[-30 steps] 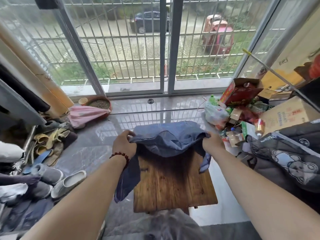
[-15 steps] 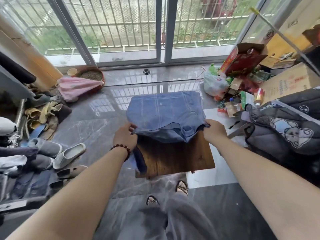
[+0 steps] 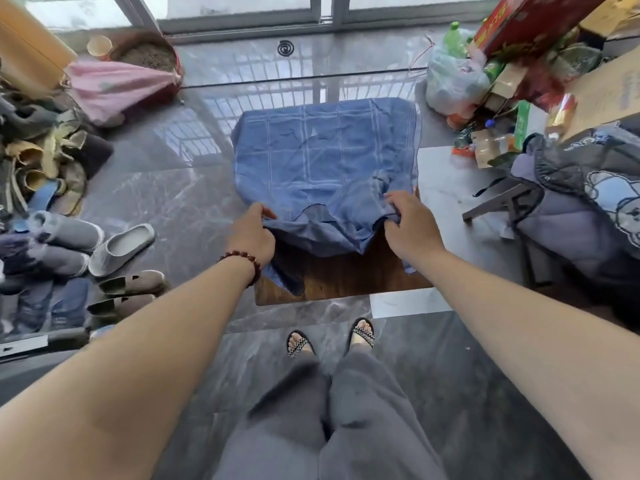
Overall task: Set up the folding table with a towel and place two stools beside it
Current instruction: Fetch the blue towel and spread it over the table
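A small brown wooden folding table (image 3: 349, 277) stands on the grey marble floor just ahead of my feet. A blue checked towel (image 3: 322, 157) lies spread over its far part, while the near edge is bunched and folded back. My left hand (image 3: 251, 235) grips the towel's near left corner; my right hand (image 3: 410, 225) pinches the near right corner. The near strip of tabletop shows bare wood. At the right, a grey stool (image 3: 502, 202) stands partly under a padded jacket.
Slippers and shoes (image 3: 121, 244) crowd the left side. A pink cloth (image 3: 114, 88) lies over a pot at the back left. Bags, boxes and bottles (image 3: 491, 98) pile up at the right, with a grey padded jacket (image 3: 585, 202) beside them. Glass doors close off the far side.
The towel has been flung out and spread flat over the far part of the table. Both hands drew back toward me with the near edge. My view tilted down to my feet.
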Demonstrator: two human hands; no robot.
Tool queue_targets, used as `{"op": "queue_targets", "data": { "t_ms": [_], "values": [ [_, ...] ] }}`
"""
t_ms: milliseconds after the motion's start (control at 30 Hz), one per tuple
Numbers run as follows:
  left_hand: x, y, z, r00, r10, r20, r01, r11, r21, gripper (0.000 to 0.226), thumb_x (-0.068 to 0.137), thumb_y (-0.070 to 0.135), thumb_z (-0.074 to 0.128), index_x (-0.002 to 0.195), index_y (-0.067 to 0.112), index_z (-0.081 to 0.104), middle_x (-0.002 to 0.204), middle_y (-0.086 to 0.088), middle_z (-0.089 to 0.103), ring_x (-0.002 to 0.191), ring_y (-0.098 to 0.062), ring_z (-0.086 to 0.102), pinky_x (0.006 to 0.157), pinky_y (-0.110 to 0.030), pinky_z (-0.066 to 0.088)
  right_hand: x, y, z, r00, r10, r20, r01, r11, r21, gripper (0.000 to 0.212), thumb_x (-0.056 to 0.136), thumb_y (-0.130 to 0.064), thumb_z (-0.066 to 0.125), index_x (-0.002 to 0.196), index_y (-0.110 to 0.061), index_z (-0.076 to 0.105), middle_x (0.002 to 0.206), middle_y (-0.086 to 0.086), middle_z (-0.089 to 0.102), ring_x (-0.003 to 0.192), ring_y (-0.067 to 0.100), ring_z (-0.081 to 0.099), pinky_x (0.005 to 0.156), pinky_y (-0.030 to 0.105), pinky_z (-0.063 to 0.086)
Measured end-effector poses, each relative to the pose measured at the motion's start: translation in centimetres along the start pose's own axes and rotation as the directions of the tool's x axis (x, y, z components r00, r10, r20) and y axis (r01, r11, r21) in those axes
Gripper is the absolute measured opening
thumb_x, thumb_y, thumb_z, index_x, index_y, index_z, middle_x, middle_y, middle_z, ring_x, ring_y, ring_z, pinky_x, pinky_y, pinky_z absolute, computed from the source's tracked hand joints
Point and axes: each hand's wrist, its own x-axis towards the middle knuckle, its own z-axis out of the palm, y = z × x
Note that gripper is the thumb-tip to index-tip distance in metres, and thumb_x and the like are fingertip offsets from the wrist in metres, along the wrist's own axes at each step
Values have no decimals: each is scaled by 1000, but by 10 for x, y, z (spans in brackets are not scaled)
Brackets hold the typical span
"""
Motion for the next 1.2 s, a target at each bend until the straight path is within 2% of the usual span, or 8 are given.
{"op": "queue_targets", "data": {
  "t_ms": [133, 300, 467, 633, 867, 967, 1100, 1200],
  "values": [
    [21, -10, 40, 998, 58, 24, -60, 992, 111, 42, 82, -6, 35, 111, 15, 56, 111, -10, 60, 104, -30, 53, 81, -26, 36, 26, 27, 28, 999, 0, 49, -1, 1000, 17, 30, 90, -10, 46, 117, -9, 59, 123, 12, 58, 112, 31, 53, 96, 34, 41],
    [56, -31, 96, 996, 82, 31, -85, 986, 147, 39, 83, -3, 36, 114, 14, 52, 123, -14, 53, 113, -32, 49, 97, -38, 40, 54, 56, 75, 992, -9, 127, 4, 999, 46, 39, 89, -8, 48, 128, -11, 52, 134, 8, 52, 122, 25, 48, 103, 30, 36],
    [92, -59, 158, 995, 74, 73, -93, 950, 297, 40, 86, 9, 44, 126, 14, 49, 131, -17, 44, 120, -37, 42, 100, -42, 33, 83, 80, 137, 976, -52, 210, 58, 998, -24, 53, 88, -7, 46, 140, -13, 41, 149, 4, 36, 137, 21, 33, 109, 28, 27],
    [110, -78, 206, 957, 44, 288, -137, 941, 310, 44, 88, 15, 44, 132, 16, 42, 139, -14, 35, 125, -39, 37, 104, -44, 34, 100, 102, 185, 939, -88, 332, 118, 990, -72, 55, 92, -16, 46, 145, -29, 34, 158, 1, 14, 144, 23, 18, 113, 42, 28],
    [99, -86, 226, 943, 53, 328, -204, 872, 445, 59, 83, 20, 55, 138, 26, 34, 155, -9, 1, 141, -36, 1, 106, -50, 33, 98, 113, 211, 957, -80, 279, 162, 945, -285, 49, 91, -25, 50, 138, -31, 39, 154, 2, 18, 140, 27, 16, 103, 50, 31],
    [99, -86, 227, 942, 78, 327, -245, 826, 508, 60, 80, 19, 58, 134, 28, 34, 148, -12, 11, 133, -40, 15, 98, -48, 42, 95, 113, 214, 970, -93, 223, 155, 947, -280, 40, 87, -17, 55, 126, -25, 48, 141, 4, 31, 129, 29, 28, 93, 49, 38],
    [100, -88, 221, 927, 83, 366, -282, 797, 535, 38, 84, 17, 58, 120, 18, 44, 130, -16, 29, 108, -40, 43, 82, -46, 48, 95, 113, 209, 956, -116, 268, 199, 931, -306, 32, 82, 0, 56, 112, -10, 53, 123, 8, 42, 110, 30, 44, 86, 44, 44],
    [89, -93, 216, 913, 65, 404, -296, 787, 542, 21, 87, 17, 53, 107, 15, 47, 119, -14, 33, 97, -37, 48, 68, -41, 44, 92, 116, 199, 939, -91, 333, 220, 900, -375, 22, 85, 2, 51, 105, -7, 55, 117, 9, 45, 103, 31, 51, 75, 35, 40]
  ]
}}
